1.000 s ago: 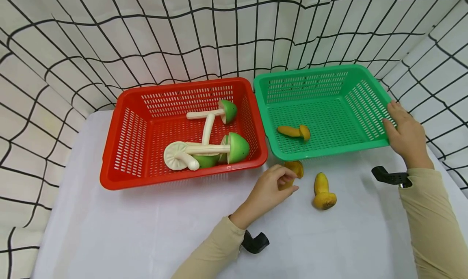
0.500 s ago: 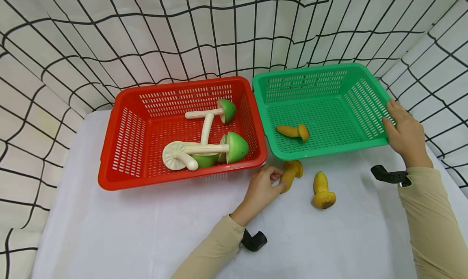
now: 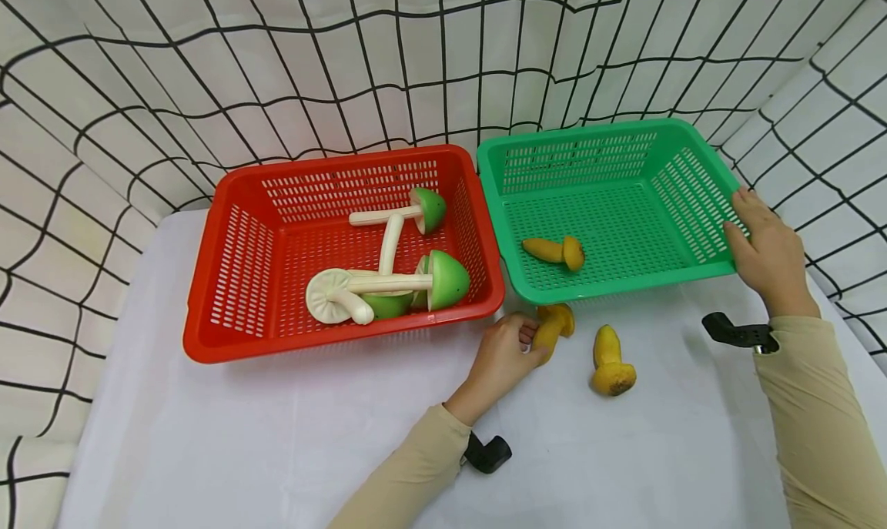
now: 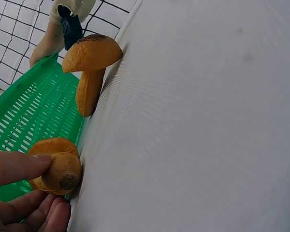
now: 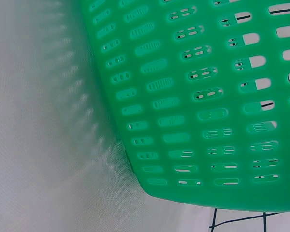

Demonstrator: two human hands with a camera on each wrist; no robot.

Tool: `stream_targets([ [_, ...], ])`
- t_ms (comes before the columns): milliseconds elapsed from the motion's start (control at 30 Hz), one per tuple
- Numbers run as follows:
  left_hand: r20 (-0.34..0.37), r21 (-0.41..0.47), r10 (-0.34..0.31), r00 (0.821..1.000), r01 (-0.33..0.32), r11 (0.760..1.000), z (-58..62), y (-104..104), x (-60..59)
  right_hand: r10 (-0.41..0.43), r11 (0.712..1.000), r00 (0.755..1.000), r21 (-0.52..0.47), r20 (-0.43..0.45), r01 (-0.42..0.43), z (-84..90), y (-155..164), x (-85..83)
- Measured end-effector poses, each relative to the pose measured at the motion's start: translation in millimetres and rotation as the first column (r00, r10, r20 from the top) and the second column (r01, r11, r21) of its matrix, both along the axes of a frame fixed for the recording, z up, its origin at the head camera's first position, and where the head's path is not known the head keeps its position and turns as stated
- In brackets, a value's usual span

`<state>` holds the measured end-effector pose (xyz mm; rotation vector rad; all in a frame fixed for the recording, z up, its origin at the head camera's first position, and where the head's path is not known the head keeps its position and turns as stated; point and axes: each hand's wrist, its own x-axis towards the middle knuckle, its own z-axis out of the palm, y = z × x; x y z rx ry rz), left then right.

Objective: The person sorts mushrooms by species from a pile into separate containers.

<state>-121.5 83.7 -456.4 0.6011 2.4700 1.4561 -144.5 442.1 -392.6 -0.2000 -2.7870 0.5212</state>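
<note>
My left hand (image 3: 500, 363) is at a yellow mushroom (image 3: 554, 330) lying on the cloth in front of the green basket (image 3: 624, 284). In the left wrist view, the thumb lies on its stem (image 4: 63, 174) and the fingers are curled below. A second yellow mushroom (image 3: 611, 363) lies to the right on the cloth, cap toward me. Inside the green basket rests another yellow mushroom (image 3: 554, 250). On that basket's right rim rests my right hand (image 3: 772, 256), fingers fairly straight. The right wrist view shows only the basket wall (image 5: 183, 140), with the hand out of sight.
A red basket (image 3: 235, 348) stands left of the green one, their ends touching or nearly so. Several green-capped mushrooms with pale stems (image 3: 446, 280) lie in it. Behind both baskets rises a black grid net (image 3: 443, 51) before white cloth. White cloth covers the table (image 3: 229, 436).
My left hand drew back leftward, uncovering more of the yellow mushroom, then shifted slightly back onto its stem. The right hand stays on the green basket's rim.
</note>
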Motion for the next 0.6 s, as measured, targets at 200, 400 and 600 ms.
stream_targets([
  [200,0.011,0.017,-0.004,1.000,0.004,1.000,-1.0,1.2,0.5,-0.004,1.000,1.000,0.005,-0.002,0.004,-0.5,-0.8,-0.3],
  [400,0.029,0.039,-0.009,1.000,0.008,0.999,0.1,0.8,0.8,-0.007,1.000,1.000,0.012,0.003,0.007,-1.9,-0.1,-0.9],
  [600,0.041,0.056,-0.043,0.998,0.041,0.998,3.3,-2.3,1.9,-0.006,1.000,1.000,0.013,0.004,0.006,-1.6,0.6,-0.9],
])
